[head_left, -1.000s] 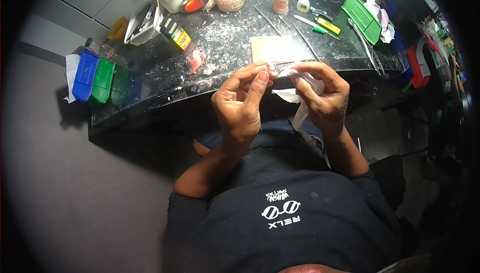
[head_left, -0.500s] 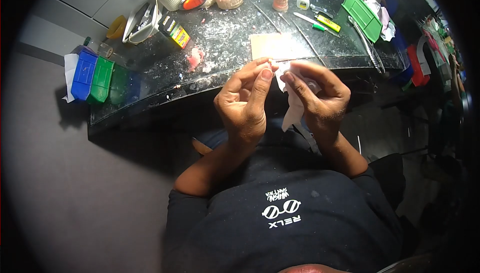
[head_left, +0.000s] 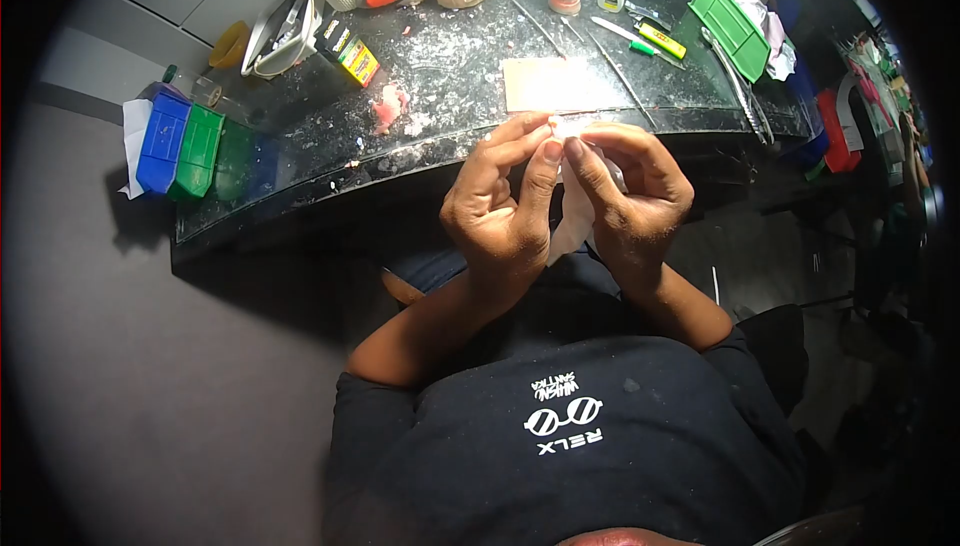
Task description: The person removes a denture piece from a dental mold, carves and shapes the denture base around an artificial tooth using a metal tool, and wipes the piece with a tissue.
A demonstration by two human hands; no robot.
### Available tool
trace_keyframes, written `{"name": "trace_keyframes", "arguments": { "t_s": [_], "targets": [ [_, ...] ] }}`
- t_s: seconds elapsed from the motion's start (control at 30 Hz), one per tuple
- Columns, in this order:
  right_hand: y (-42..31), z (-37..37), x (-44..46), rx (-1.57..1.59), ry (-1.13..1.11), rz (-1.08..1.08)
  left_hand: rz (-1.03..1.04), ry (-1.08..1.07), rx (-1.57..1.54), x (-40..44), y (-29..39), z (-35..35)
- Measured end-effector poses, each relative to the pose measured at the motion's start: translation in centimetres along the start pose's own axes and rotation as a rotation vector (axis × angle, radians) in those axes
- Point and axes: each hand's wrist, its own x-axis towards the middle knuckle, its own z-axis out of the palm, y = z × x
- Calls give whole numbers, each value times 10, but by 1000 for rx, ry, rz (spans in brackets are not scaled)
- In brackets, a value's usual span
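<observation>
Pinching w/ L hand (head_left: 505,214) tiny pc. (head_left: 554,122), w/ R hand (head_left: 642,204) white tissue (head_left: 574,214); bringing both closer tog. than a sec ago, so apparently pressing tissue to pc.

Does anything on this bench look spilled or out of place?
Yes: whitish powder is scattered over the black bench, much of it left of the tan board, and a ragged pink lump lies loose near the front edge, like leftover scrap. Glare at the fingers hides fine detail.
</observation>
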Motion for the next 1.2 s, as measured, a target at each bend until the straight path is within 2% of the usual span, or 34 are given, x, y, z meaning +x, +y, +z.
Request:
{"name": "trace_keyframes", "arguments": {
  "t_s": [0.07,0.23,0.37,0.47,0.53,0.73,0.87,0.97,1.03,1.2],
  "targets": [
    [-2,1,0,60,24,66,10,-3,22,-1,0,1],
    [0,-2,1,-58,-53,-18,40,5,46,-1,-1,1],
    [-3,0,-3,-32,-67,-28,38,24,74,0,-1,1],
    [-5,-2,-3,-101,-99,15,123,37,151,1,-7,0],
    [-7,3,-5,96,10,148,233,33,209,2,-10,-1],
    [-7,0,0,182,39,261,325,10,270,3,-12,-5],
    [-6,-1,1,163,36,251,350,-2,303,3,-10,-3],
    [-7,-2,1,150,33,247,343,-26,292,3,-9,-4],
    [-9,-7,4,49,-120,223,74,-18,68,3,-3,-5],
    [-19,-20,12,-90,-243,260,-55,-79,-101,6,-5,-15]
  ]
}}
